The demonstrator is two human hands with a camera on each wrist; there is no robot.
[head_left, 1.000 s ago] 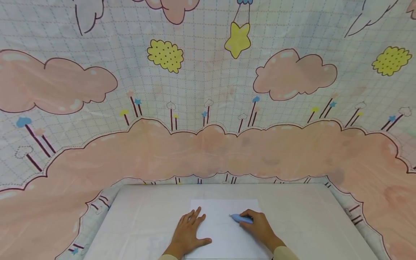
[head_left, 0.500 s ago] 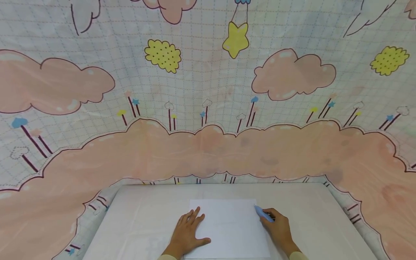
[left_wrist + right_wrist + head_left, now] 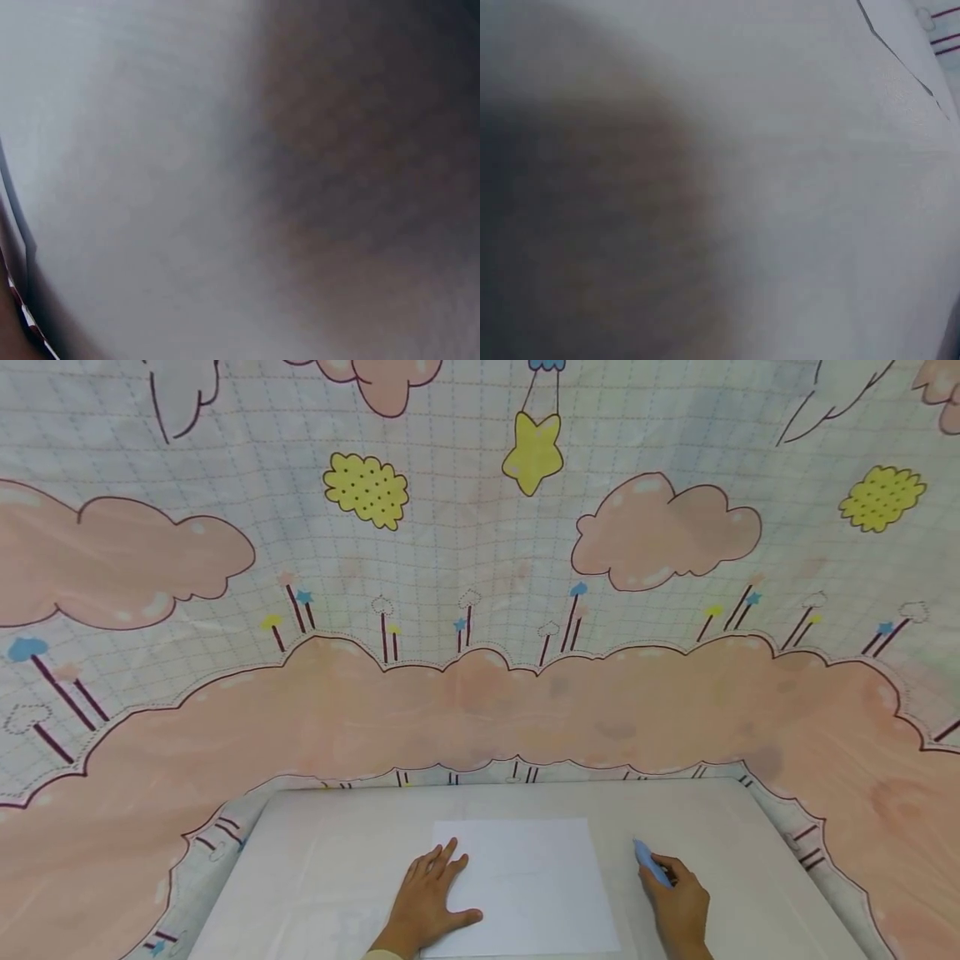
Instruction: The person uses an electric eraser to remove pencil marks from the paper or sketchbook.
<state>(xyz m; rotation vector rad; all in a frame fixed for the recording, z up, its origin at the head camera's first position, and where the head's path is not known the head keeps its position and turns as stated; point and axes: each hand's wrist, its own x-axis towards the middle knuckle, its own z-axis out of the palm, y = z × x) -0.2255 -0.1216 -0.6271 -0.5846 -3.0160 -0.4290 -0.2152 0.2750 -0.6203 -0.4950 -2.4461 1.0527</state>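
Observation:
A white sheet of paper (image 3: pixel 528 889) lies flat on the pale tabletop in the head view. My left hand (image 3: pixel 426 897) rests on its left edge, fingers spread and thumb reaching onto the sheet. Off the sheet's right side, my right hand (image 3: pixel 681 906) holds a light blue pen-like tool (image 3: pixel 651 862) between thumb and fingers, its thin tip pointing up and left. The tool's exact kind is too small to tell. Both wrist views show mostly blurred skin and pale surface; the fingers and tool are hidden there.
The table (image 3: pixel 337 827) has its far edge against a hanging cloth (image 3: pixel 480 710) printed with clouds, stars and a grid. The cloth also runs down along the table's left and right sides.
My right hand has moved right with the blue tool, from above the sheet to beyond its right edge. My left hand stays on the paper. The head view has shifted slightly.

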